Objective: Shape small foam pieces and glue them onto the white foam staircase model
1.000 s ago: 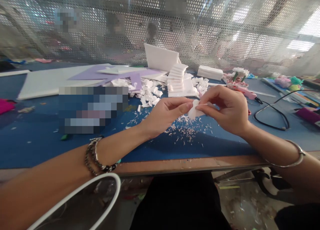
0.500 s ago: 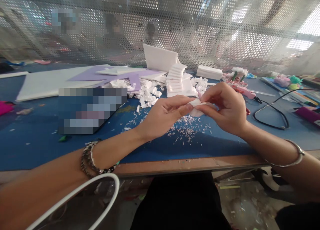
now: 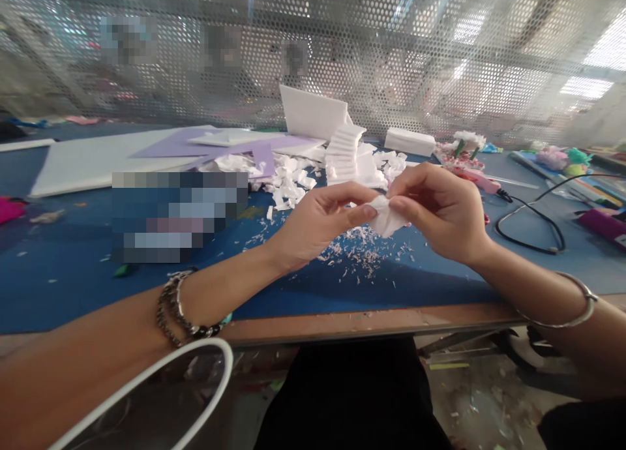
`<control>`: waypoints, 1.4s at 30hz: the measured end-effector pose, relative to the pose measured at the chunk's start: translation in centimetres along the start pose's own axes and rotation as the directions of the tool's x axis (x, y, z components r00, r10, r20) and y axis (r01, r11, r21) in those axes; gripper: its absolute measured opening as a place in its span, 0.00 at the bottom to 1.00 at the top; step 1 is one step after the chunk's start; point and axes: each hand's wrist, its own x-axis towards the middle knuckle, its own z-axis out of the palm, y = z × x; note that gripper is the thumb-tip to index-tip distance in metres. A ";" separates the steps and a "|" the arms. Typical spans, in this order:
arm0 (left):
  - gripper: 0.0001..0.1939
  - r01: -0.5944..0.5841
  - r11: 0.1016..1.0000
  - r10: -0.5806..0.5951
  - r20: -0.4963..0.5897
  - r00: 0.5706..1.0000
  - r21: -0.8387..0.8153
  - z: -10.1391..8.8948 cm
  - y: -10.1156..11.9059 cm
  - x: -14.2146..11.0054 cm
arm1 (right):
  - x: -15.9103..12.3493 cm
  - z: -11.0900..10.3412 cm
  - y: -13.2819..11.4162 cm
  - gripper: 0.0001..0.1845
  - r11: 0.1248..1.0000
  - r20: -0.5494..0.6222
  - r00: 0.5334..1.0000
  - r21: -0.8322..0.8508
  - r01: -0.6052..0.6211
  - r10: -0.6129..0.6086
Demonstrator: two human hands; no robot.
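A small white piece of thin, paper-like sheet (image 3: 388,219), crumpled and folded, is pinched between my two hands above the blue table. Thumb and fingers of my left hand (image 3: 327,216) close on its left side. My right hand (image 3: 439,209) grips its upper right side, the thumb pressed against it. Below it lie fine white and pinkish shavings (image 3: 359,257). Just beyond my hands are a pile of torn white scraps (image 3: 291,182) and a leaning stack of white folded strips (image 3: 343,155).
Large white and lilac sheets (image 3: 171,142) lie at the back left, a white board (image 3: 313,111) standing near them. A blurred-out item (image 3: 178,218) sits left. A pink tool (image 3: 484,181) with black cable (image 3: 533,244) lies right. A white cable (image 3: 225,378) loops in front.
The white piece has gone from flatter to more crumpled and gathered. My right thumb has shifted onto its front. Both hands stay in nearly the same place.
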 end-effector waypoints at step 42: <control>0.09 -0.084 0.931 0.137 -0.126 0.983 0.354 0.5 0.3 -0.4 | -0.1 0.5 0.3 0.02 0.987 0.016 0.999 -0.160 0.034 -0.032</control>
